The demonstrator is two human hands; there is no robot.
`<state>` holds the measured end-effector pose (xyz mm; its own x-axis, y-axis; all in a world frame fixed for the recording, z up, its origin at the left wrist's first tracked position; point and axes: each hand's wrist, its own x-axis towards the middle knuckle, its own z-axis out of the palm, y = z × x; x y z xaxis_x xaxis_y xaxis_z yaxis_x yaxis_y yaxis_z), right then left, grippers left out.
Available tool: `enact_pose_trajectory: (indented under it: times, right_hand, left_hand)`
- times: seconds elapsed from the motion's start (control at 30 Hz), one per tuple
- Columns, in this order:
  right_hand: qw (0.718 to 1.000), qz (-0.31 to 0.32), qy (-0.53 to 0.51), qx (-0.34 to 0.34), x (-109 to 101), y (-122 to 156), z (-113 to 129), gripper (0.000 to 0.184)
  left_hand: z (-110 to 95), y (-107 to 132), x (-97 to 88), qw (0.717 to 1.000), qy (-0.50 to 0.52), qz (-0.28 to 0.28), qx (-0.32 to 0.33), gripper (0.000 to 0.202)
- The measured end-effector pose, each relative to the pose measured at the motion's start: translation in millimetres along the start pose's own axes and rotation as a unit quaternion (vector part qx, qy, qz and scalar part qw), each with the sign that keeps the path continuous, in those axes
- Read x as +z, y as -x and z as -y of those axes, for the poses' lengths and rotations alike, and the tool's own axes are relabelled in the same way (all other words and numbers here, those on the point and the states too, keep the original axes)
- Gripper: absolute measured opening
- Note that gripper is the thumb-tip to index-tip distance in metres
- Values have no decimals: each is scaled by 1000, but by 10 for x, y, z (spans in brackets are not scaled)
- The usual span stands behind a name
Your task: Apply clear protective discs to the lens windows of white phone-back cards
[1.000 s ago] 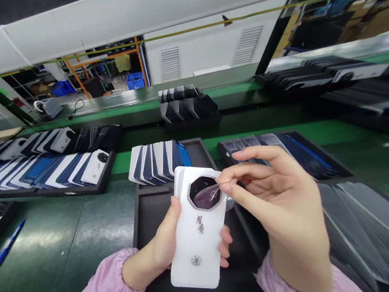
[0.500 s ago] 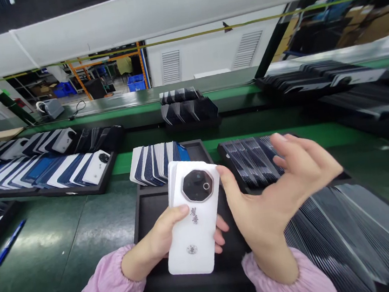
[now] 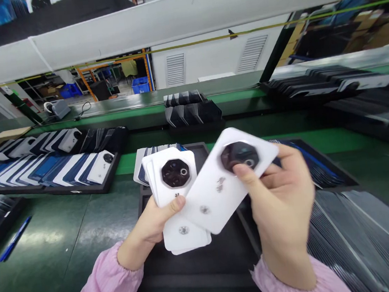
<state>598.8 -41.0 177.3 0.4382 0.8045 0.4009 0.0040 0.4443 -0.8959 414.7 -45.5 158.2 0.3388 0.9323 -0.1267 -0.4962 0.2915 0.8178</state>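
My left hand (image 3: 157, 220) is closed around a small stack of white phone back covers (image 3: 184, 219), its thumb across the front one. That front cover shows a dark octagonal camera area and a round printed emblem. My right hand (image 3: 282, 206) pinches another white phone back cover (image 3: 214, 195), thumb over its camera area, fingers behind. This cover is tilted and its lower left corner overlaps the stack. Below both hands lies a black tray (image 3: 202, 278). Behind the stack, white and blue covers (image 3: 158, 149) stand in a row at the tray's far end.
At the left, a black tray (image 3: 106, 186) holds leaning white and blue covers. Dark thin panels (image 3: 362, 234) fill the right foreground. More stacked panels (image 3: 194, 113) stand at the back. A blue pen (image 3: 15, 239) lies on the green bench (image 3: 76, 253). A white beam (image 3: 165, 13) crosses overhead.
My right hand, spread open before, has taken hold of one cover and drawn it right and tilted it. The stack in my left hand has fanned slightly. The view has shifted a little.
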Motion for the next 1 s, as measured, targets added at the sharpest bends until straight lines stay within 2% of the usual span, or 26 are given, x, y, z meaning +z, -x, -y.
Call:
enact_pose_trajectory:
  times: [0.07, 0.13, 0.23, 0.3, 0.4, 0.53, 0.6, 0.67, 0.8, 0.83, 0.87, 0.97, 1.0]
  right_hand:
    - [998, -56, -17, -6, -74, -71, -5, 36]
    - [998, -60, -6, 6, -148, -145, -35, 40]
    - [995, 59, 51, 58, -205, -224, -120, 53]
    - [976, 161, 133, 66, -180, -245, -188, 46]
    - [904, 317, 280, 56, -56, -236, -296, 24]
    - [778, 518, 347, 74, 128, -207, -464, 22]
    - [731, 572, 364, 78, 159, -202, -531, 21]
    - [717, 571, 393, 74, 135, -205, -558, 20]
    - [715, 502, 481, 67, -5, -219, -454, 9]
    - [729, 475, 489, 60, -39, -218, -402, 11]
    - [760, 440, 476, 46, -67, -211, -342, 13]
    - [901, 280, 327, -56, -98, -161, -154, 15]
    - [929, 231, 269, -107, -90, -137, -98, 14]
  left_hand:
    - [-52, 2, 4, 999, 32, 24, 17, 44]
    - [-105, -3, 10, 997, 62, 45, 29, 44]
    - [-180, -17, -6, 995, 84, 10, 56, 43]
    - [-230, -24, -30, 993, 85, -24, 77, 44]
    - [-299, -21, -62, 992, 90, -20, 82, 47]
    - [-331, 6, -61, 993, 99, 13, 70, 53]
    - [-319, 20, -47, 993, 102, 24, 61, 53]
    - [-302, 28, -32, 992, 109, 36, 44, 53]
    - [-259, 21, -13, 988, 132, 78, -1, 61]
    - [-241, 14, -13, 987, 135, 90, -13, 65]
    - [-218, 6, -14, 986, 135, 99, -22, 69]
    - [-117, -19, -27, 987, 106, 111, -45, 76]
    - [-75, -24, -33, 988, 88, 114, -56, 76]
